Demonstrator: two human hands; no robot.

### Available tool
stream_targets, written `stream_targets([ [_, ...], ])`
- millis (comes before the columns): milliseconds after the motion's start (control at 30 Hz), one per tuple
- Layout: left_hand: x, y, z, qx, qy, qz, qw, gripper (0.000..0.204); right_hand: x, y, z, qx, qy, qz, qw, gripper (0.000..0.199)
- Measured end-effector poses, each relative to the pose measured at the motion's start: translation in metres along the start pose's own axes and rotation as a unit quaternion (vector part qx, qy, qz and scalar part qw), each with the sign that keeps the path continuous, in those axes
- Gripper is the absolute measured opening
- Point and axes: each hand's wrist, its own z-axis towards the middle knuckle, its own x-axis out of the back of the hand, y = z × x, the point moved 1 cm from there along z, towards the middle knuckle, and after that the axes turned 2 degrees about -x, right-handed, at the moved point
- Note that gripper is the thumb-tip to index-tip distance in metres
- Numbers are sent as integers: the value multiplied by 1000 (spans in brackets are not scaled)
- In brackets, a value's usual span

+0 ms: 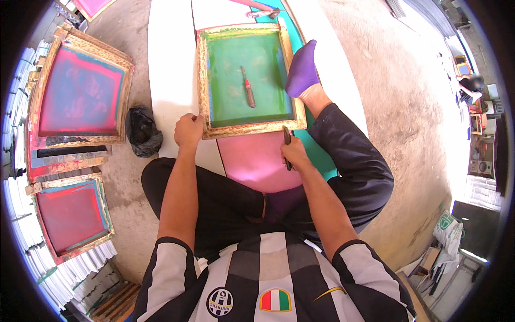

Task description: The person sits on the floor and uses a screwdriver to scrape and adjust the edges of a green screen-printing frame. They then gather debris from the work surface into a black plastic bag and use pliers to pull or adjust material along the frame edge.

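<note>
A wooden screen printing frame (300,115) with green mesh (225,80) lies in front of me. On the mesh rests a screwdriver (249,92) with a worn reddish-brown handle. At the frame's near left corner my left hand (189,130) is closed, its thumb against the wood; the fingertips are partly hidden. My right hand (294,153) grips a dark utility knife (288,140), whose front end points at the near rail, close to the right corner. Whether the blade touches the wood I cannot tell. My foot in a purple sock (303,70) presses beside the frame's right rail.
Under the frame lie white, pink (257,161) and teal sheets. To the left are a crumpled black plastic bag (142,131) and more printing frames (129,91) with reddish mesh. A red and white tool (264,14) lies beyond the frame. Another person (471,88) is far right.
</note>
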Motion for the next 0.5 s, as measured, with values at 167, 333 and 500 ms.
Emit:
stream_targets([
  [167,-1,-2,-1,5,4,-7,1000,43,7,0,-2,-42,-123,164,978,6],
  [333,3,2,-7,-38,22,-79,996,36,9,14,2,-43,-182,286,940,14],
  [500,-11,16,-36,-316,-22,-153,936,22,-8,-25,-34,-8,-228,151,962,14],
])
